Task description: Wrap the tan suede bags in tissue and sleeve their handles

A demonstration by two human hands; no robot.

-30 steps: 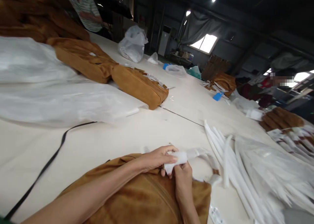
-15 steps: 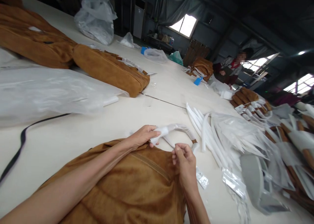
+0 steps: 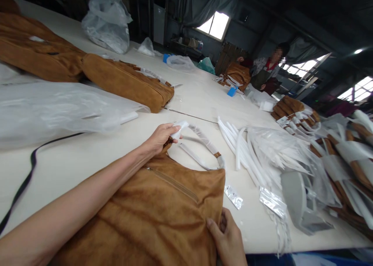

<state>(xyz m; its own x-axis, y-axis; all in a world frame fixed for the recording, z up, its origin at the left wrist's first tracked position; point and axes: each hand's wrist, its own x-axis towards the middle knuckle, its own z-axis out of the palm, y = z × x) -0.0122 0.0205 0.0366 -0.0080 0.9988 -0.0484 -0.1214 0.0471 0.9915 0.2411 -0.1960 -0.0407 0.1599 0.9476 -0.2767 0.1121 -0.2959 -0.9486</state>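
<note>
centrally, a brown bag (image 3: pixel 157 219) is lying on a pale worktop (image 3: pixel 192 93), close to the wearer and filling the lower middle of the view. its handle (image 3: pixel 201 134), covered mostly in clear plastic, is curving beyond the top edge, and a zip (image 3: pixel 175 185) is running slantwise across the front. the left hand (image 3: pixel 163 137) is clamping on white wrapping (image 3: pixel 180 127) at the handle's left end. the right hand (image 3: pixel 229 237) is touching the bag's right side lower down, its thumb lying on the brown cloth and its fingers curling by the edge; whether they are pinching the material is not showing clearly. the two hands are working well apart.

the bag is looking suede-like, limp and probably light for its bulk: its front is falling into loose folds, so lifting from one spot would likely be leaving the rest drooping. the handle is holding its curve and seeming springier, while its plastic cover is probably being slippery under bare fingertips. good holds are seeming to be the wrapped handle end and the side edge, thumb above, fingers beneath. the bag is not looking fragile, though the thin cover could be wrinkling or tearing under a hard tug. to the right, white strips (image 3: pixel 230 137) are lying near the handle.
</note>
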